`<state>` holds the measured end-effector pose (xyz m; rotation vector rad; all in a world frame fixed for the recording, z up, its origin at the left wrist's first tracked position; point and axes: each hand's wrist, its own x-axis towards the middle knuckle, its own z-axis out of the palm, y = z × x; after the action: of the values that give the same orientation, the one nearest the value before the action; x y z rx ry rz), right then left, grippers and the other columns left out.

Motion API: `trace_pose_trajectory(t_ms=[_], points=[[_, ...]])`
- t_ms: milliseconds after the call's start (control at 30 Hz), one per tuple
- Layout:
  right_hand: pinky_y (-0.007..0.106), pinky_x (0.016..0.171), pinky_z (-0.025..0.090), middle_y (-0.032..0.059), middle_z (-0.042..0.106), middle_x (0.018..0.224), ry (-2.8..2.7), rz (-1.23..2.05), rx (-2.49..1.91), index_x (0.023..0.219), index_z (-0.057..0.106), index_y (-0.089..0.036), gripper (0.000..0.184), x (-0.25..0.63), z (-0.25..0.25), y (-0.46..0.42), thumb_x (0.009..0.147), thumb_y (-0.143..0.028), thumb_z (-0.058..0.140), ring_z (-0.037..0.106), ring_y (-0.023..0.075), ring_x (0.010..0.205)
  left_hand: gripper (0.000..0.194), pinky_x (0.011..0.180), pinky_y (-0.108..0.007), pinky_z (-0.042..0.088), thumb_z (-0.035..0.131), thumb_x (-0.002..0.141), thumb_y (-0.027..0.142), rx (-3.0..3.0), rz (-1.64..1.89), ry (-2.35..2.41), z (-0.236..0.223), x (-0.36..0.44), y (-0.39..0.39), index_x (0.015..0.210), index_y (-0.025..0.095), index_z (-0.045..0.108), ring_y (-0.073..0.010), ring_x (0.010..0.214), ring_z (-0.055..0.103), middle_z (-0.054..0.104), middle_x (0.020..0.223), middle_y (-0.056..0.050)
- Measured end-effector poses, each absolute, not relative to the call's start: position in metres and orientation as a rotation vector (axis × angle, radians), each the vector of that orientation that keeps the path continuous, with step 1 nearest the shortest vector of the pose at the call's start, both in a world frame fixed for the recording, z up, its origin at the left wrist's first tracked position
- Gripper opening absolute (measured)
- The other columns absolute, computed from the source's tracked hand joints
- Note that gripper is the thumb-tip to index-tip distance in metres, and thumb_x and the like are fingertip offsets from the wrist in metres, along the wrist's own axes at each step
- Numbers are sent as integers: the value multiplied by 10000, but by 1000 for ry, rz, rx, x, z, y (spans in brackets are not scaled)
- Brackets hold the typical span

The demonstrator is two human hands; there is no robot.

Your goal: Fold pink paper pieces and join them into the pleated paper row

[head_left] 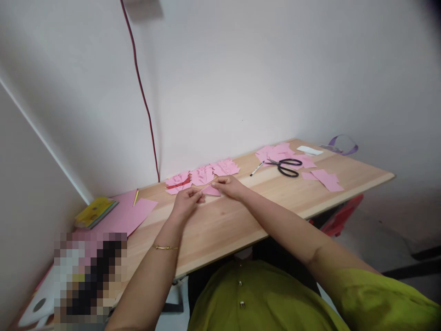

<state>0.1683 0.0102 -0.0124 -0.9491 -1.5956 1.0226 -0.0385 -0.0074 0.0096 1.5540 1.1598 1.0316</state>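
A small piece of pink paper (211, 191) is held between my two hands, a little above the wooden table. My left hand (188, 201) pinches its left end, and my right hand (228, 186) pinches its upper right end. Just behind my hands lie several cut pink paper pieces with jagged edges (202, 174), side by side near the wall. A red strip (179, 185) shows on the leftmost of these. My fingertips cover part of the held paper, so its full shape is hidden.
On the right lie black-handled scissors (288, 168), a pen (257, 168), loose pink papers (327, 179) and a white slip (309, 150). Large pink sheets (139, 214), a yellow pencil (135, 197) and a yellow pack (94, 211) are on the left. A red cord (141, 82) hangs along the wall.
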Motion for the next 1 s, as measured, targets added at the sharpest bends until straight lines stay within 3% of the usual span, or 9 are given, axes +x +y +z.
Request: trace_pose_trajectory(t_ms=[233, 500, 833, 1000], points=[[280, 766, 449, 24, 667, 792, -1491, 1108, -923, 772, 697, -156, 291, 168, -9, 7, 693, -435, 719, 569, 147, 778, 349, 647, -292, 495, 789, 612, 457, 1501, 1047, 1116, 12, -39, -9, 715, 144, 675, -168, 629, 654, 721, 741, -91], [250, 679, 405, 1, 598, 722, -1597, 989, -949, 718, 639, -163, 332, 166, -6, 5, 778, -489, 616, 517, 138, 737, 341, 586, -261, 478, 798, 592, 431, 1448, 1011, 1117, 13, -41, -6, 671, 146, 629, -136, 548, 625, 701, 679, -64], [280, 704, 403, 2, 624, 684, -1502, 1070, -1023, 686, 680, -152, 334, 166, -9, 8, 658, -480, 736, 534, 138, 696, 300, 586, -241, 478, 794, 626, 358, 1379, 877, 1054, 2, -50, -2, 703, 123, 624, -119, 548, 633, 706, 707, -75], [272, 686, 392, -10, 580, 676, -1490, 1066, -1002, 673, 633, -155, 335, 164, -11, 8, 665, -477, 724, 498, 125, 679, 282, 563, -230, 471, 793, 626, 336, 1345, 891, 1050, 3, -49, -2, 690, 123, 619, -116, 540, 631, 710, 710, -79]])
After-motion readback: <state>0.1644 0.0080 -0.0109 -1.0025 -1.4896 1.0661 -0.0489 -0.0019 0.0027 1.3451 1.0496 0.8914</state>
